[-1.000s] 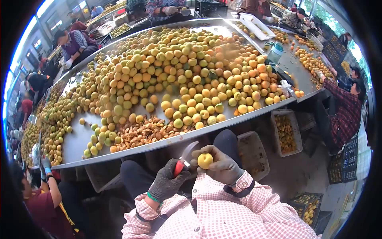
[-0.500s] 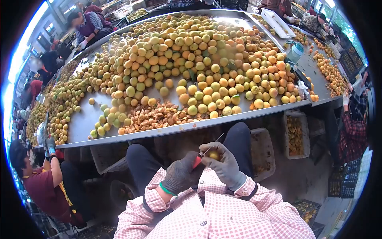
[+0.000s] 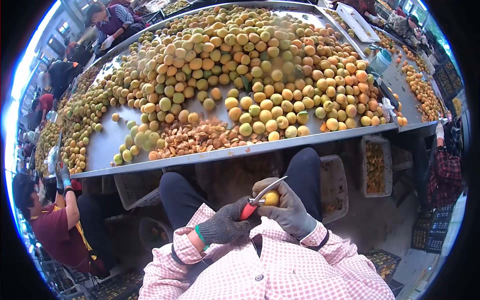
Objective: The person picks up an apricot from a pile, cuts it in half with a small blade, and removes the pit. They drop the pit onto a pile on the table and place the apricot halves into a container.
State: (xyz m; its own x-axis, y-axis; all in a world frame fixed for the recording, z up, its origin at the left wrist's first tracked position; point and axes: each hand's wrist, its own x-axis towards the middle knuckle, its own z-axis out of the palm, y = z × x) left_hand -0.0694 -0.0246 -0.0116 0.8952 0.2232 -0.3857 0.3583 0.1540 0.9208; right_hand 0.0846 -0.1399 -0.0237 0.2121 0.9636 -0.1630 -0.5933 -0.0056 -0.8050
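In the dark knitted glove, my left hand [image 3: 227, 223] is closed round the red handle of a curved knife [image 3: 248, 211]. Its metal blade points up and to the right, against a yellow apricot [image 3: 272, 198]. My right hand [image 3: 290, 210], in a grey glove, grips that apricot between thumb and fingers. Both hands are close together above my lap, below the table's near edge. Whether the blade has cut into the fruit cannot be made out. On the metal table [image 3: 110, 145] ahead lie a heap of apricots [image 3: 200, 65] and a pile of brown apricot pits [image 3: 200, 136].
Beneath the table edge stand a pale crate [image 3: 334, 185], a crate holding fruit [image 3: 376, 167] and another crate [image 3: 135, 187]. A bottle [image 3: 381, 61] stands on the right part of the table. A co-worker [image 3: 57, 225] sits at left; others work around the tables.
The knife has turned, so its blade now shows broadside across the apricot. My left hand has shifted slightly, and more of the red handle shows. The view has tilted a little.
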